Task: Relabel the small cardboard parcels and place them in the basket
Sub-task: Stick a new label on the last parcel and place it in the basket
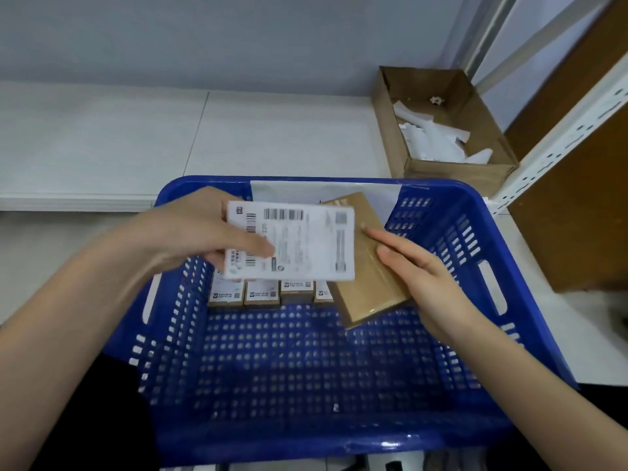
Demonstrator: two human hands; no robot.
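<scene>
head view. centre of the frame: a left hand grips a white label, thumb curled over its printed face and the other fingers behind it. the label is printed with barcodes and lies partly over the upper left part of a brown parcel. right of centre: a right hand holds the parcel from its right side, thumb lying along the top face and the remaining fingers tucked beneath; the parcel is tilted, its long edge running from upper left to lower right. both are held above a blue basket that fills the lower half of the frame. inside the basket, at its far wall, a row of labelled parcels stands side by side, partly hidden behind the label. a pale sheet leans against the far wall of the basket. upper right: an open carton holding white paper strips sits on a white table, just beyond the basket's far right corner. right edge: a white slotted upright of a rack, with brown board behind it.
</scene>
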